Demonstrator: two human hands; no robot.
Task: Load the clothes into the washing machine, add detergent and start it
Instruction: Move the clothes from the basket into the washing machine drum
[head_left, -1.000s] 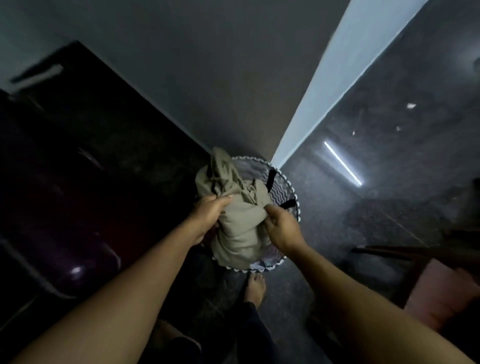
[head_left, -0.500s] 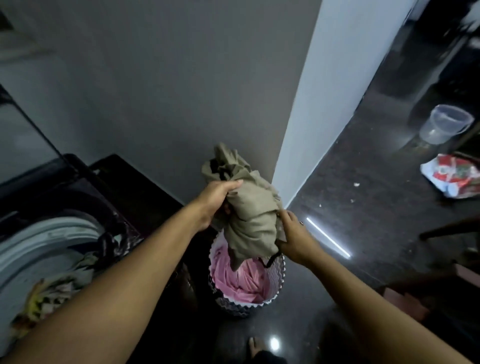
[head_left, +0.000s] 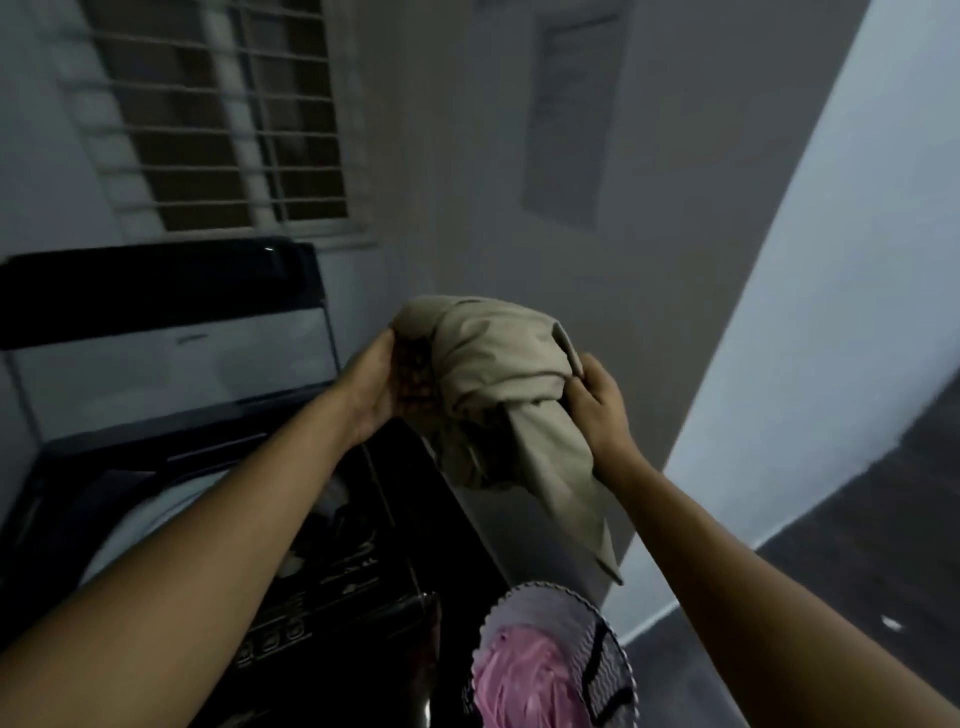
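Head view: two hands hold one bundled beige garment (head_left: 493, 384) in the air, over the right edge of one open washing machine (head_left: 395, 545). The left hand (head_left: 371, 387) cups its side, and the right hand (head_left: 597, 405) has its fingers (head_left: 582, 382) pinching a fold. Below stands one basket (head_left: 550, 592) holding one pink cloth (head_left: 524, 680).

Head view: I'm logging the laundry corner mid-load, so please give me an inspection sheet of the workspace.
Surface: dark floor, one pale speck.
Job's things: beige garment held in the air near washing machine, lid raised; basket holds pink clothes; detergent not seen.
Clutter: nothing seen.
Grippers: left hand and right hand both grip the garment.
Cables: nothing seen.
Surroundings: barred window, grey wall.
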